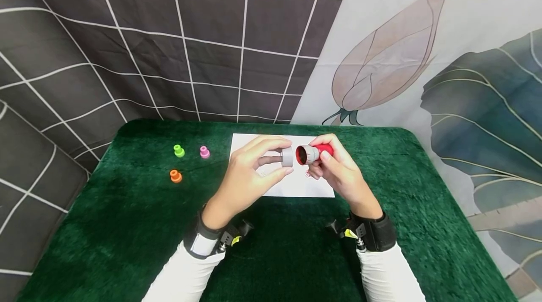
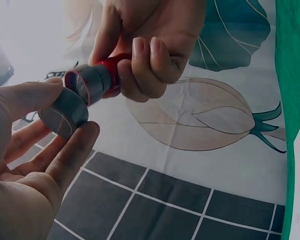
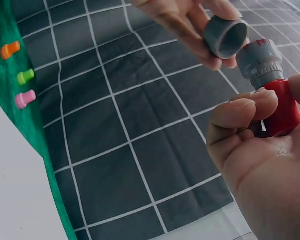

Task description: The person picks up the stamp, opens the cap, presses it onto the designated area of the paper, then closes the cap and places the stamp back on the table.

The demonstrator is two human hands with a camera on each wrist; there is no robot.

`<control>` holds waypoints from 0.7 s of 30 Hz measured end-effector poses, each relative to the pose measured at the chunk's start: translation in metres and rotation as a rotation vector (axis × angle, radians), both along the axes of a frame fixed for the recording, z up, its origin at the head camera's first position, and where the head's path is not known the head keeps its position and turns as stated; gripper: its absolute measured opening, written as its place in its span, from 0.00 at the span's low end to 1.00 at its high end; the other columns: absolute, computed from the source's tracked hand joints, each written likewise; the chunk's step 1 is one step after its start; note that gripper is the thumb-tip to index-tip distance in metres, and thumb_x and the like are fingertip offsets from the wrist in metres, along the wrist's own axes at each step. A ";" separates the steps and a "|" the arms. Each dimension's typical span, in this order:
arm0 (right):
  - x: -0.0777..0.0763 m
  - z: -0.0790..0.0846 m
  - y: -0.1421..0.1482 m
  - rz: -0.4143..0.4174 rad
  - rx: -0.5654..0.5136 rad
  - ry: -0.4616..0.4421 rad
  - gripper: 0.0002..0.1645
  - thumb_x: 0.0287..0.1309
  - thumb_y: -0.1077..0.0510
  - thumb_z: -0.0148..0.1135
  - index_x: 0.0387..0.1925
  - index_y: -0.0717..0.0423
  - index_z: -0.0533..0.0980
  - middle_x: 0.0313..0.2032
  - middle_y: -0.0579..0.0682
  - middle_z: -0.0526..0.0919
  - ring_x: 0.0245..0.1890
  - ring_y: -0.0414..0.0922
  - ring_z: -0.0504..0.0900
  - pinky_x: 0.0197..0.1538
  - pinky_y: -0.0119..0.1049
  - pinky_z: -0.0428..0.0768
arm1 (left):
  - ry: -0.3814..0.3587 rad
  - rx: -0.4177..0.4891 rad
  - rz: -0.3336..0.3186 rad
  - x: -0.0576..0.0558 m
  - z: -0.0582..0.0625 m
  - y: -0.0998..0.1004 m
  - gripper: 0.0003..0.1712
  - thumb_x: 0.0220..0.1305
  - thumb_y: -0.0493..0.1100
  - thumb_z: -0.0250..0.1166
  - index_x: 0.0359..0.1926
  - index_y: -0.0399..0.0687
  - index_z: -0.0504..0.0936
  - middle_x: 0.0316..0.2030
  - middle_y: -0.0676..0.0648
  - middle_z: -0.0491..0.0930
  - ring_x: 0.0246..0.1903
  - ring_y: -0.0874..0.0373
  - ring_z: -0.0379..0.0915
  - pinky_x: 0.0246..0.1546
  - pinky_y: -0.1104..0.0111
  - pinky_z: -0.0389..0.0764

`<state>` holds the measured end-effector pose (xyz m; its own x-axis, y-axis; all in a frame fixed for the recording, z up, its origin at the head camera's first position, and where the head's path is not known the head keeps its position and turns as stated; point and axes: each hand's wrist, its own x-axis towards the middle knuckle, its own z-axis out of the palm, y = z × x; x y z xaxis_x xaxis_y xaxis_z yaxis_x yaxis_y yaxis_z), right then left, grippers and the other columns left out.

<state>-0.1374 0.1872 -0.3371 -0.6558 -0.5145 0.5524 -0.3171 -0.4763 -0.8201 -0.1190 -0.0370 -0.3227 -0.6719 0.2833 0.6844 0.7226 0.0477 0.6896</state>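
In the head view my left hand [image 1: 247, 168] pinches a short grey cap [image 1: 287, 156] between thumb and fingers. The cap is a hollow ring, its opening visible in the right wrist view. My right hand [image 1: 344, 174] grips the red handle of what looks like a stamp [image 1: 311, 154], with a round grey head and a red-edged face turned left. Cap and stamp face each other a small gap apart, above a white sheet of paper [image 1: 298, 190]. Reddish smears show on the grey head [image 3: 257, 47] in the right wrist view.
Small stepped pieces in green [image 1: 179, 151], pink [image 1: 205, 152] and orange [image 1: 175, 176] stand on the green cloth [image 1: 127, 226] left of the paper. A small red mark [image 1: 308, 174] shows on the sheet. A grid-patterned curtain [image 1: 211, 15] hangs behind the table.
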 end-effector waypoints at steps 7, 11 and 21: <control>0.006 0.001 -0.004 -0.129 0.153 -0.016 0.13 0.75 0.58 0.42 0.55 0.58 0.62 0.28 0.56 0.62 0.24 0.48 0.60 0.26 0.40 0.61 | 0.065 -0.039 0.034 0.002 0.001 0.005 0.24 0.53 0.36 0.73 0.53 0.39 0.81 0.51 0.41 0.81 0.52 0.55 0.76 0.48 0.67 0.85; 0.009 0.001 -0.005 -0.179 0.212 0.010 0.12 0.75 0.62 0.41 0.55 0.62 0.61 0.28 0.55 0.64 0.25 0.48 0.63 0.25 0.40 0.62 | 0.085 -0.059 0.054 0.002 0.001 0.005 0.24 0.53 0.36 0.73 0.53 0.39 0.81 0.51 0.41 0.81 0.51 0.56 0.76 0.48 0.68 0.84; 0.014 0.003 -0.007 -0.311 0.367 0.071 0.15 0.73 0.63 0.43 0.56 0.68 0.60 0.27 0.58 0.67 0.26 0.47 0.67 0.27 0.33 0.68 | 0.078 -0.070 0.051 0.002 0.000 0.006 0.23 0.53 0.37 0.73 0.52 0.39 0.81 0.51 0.42 0.81 0.50 0.56 0.77 0.48 0.68 0.85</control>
<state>-0.1230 0.1801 -0.3341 -0.7769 -0.4688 0.4202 -0.4597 -0.0335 -0.8874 -0.1165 -0.0311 -0.3224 -0.6322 0.2991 0.7148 0.7693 0.1324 0.6250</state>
